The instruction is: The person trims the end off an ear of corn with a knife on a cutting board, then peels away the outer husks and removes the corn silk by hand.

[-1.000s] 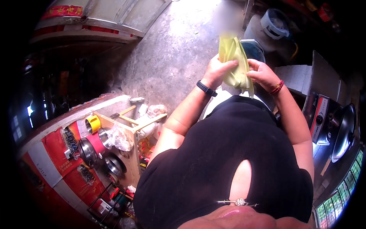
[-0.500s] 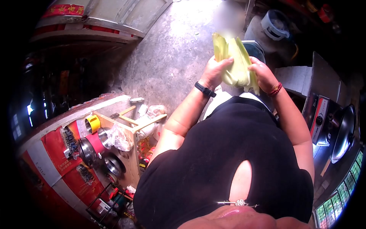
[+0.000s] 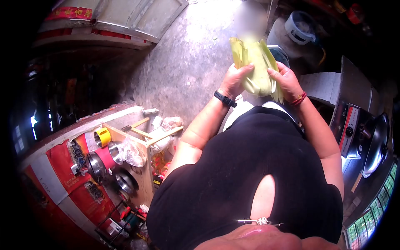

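Note:
A pale yellow-green leafy bundle [image 3: 259,75], looking like corn husk, is held up in front of my body, its top edge partly hidden by a blurred patch. My left hand [image 3: 236,79] grips its left side with the thumb on top; a dark watch band is on that wrist. On the right side my right hand [image 3: 287,80] pinches the husk's loose leaves between thumb and fingers, and red beads circle that wrist. Leaves spread out at both sides of the bundle. Just beyond my right hand stands a dark bucket [image 3: 278,55].
At right are a gas stove [image 3: 349,131], a wok lid [image 3: 376,146] and a cardboard box [image 3: 323,85]. A white tub [image 3: 300,28] stands at the upper right. At left, a wooden stool [image 3: 160,135] lies near a yellow mug [image 3: 102,136] and metal pots [image 3: 96,166].
The bundle has opened wider, with leaves spreading left and right. My right hand has shifted from the bundle's edge onto the right-side leaves; my left hand stays on the left side.

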`<action>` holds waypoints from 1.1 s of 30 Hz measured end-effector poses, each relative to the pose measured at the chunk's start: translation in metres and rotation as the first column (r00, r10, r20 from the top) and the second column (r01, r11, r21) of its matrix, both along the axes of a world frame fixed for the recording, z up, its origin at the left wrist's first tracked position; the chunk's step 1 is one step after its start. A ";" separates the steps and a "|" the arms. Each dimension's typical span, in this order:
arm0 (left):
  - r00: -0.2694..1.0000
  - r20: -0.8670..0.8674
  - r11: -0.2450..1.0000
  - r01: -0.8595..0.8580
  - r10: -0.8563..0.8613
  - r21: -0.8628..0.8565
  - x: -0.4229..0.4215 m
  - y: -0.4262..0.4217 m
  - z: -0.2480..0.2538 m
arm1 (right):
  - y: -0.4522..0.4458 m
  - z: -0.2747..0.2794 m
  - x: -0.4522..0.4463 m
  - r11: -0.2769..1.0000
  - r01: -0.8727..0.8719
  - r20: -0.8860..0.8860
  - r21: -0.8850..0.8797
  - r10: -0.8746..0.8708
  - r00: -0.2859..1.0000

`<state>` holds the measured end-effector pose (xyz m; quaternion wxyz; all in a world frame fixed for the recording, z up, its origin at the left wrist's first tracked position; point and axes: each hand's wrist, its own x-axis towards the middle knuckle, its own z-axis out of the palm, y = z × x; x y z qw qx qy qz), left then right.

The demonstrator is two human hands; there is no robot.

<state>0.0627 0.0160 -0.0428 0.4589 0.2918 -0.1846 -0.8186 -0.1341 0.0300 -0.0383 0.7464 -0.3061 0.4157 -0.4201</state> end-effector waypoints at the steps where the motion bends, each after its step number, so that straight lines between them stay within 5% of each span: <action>1: 1.000 0.000 1.000 0.007 -0.007 0.007 0.000 -0.001 0.000 | -0.001 0.000 0.001 0.999 0.023 -0.035 -0.028 -0.024 0.999; 8: 0.970 0.237 0.993 0.072 -0.049 -0.090 -0.005 -0.002 0.005 | 0.003 0.018 0.007 0.920 -0.080 -0.504 -0.384 -0.136 0.853; 14: 0.977 0.215 0.996 0.014 0.005 -0.088 -0.004 0.005 0.006 | 0.001 0.016 0.004 0.980 0.095 -0.235 -0.176 -0.135 0.962; 17: 0.971 0.235 0.994 -0.023 0.049 -0.111 -0.004 0.010 0.002 | -0.004 0.019 -0.001 1.000 0.022 -0.217 -0.016 -0.025 0.976; 26: 0.961 0.248 0.984 -0.088 0.125 -0.154 -0.005 0.013 0.003 | -0.002 0.027 0.000 0.972 -0.233 -0.223 -0.038 0.219 0.950; 33: 0.972 0.208 0.988 -0.078 0.104 -0.130 -0.005 0.013 0.002 | 0.001 0.016 0.003 0.992 -0.122 -0.274 -0.038 0.108 0.956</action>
